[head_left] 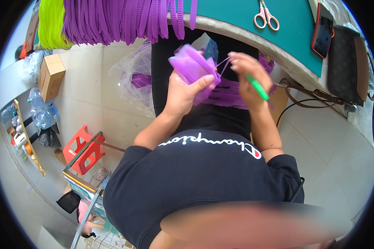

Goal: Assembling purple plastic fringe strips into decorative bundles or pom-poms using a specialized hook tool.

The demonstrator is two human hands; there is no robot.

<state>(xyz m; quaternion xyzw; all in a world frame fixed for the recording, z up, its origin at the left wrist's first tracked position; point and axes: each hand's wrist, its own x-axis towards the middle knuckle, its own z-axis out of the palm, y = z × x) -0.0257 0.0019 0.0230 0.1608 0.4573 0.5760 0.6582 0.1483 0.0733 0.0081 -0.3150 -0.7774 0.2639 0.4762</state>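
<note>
The left hand (182, 92) grips a translucent purple bundle (191, 66) above the lap (220, 119), slanting lengthwise upper-left to lower-right; the right hand (250, 74) holds a thin purple strand (223, 64) and slim green tool (258, 88). White script (211, 141) crosses the black shirt (195, 178).

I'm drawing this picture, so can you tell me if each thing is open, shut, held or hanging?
Left hand: closed on purple bundle.
Purple bundle: held, bunched up.
Right hand: closed around green tool.
Green tool: held.
Scissors: handles apart, on table.
Phone: face up on table.
Purple strips: hanging down.
Lime strips: hanging down.
Cardboard box: looks shut.
</note>
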